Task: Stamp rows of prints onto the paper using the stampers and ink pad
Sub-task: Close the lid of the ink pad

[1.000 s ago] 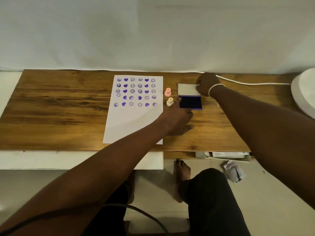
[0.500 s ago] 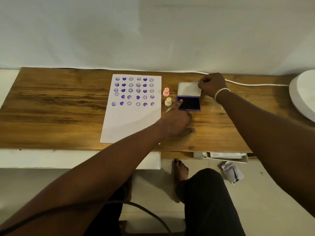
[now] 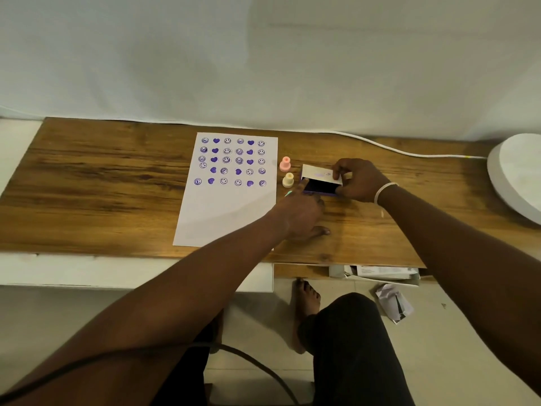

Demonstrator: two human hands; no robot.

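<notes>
Two hands met at the ink pad (image 3: 320, 186), at 3 o'clock from the paper (image 3: 228, 206). The right hand (image 3: 358, 180) pinched its white lid (image 3: 320, 173), tilted partway over the dark pad. The left hand (image 3: 301, 213) pointed an extended forefinger at the pad's near-left corner, other fingers curled. A pink stamper (image 3: 284, 164) and a cream stamper (image 3: 288, 180) stood upright between paper and pad. Purple smileys and hearts filled five rows; no writing was legible. The wooden table (image 3: 102, 186) carried a white cable (image 3: 409, 153) at 1 o'clock. Crumpled paper (image 3: 393, 301) lay on the floor.
</notes>
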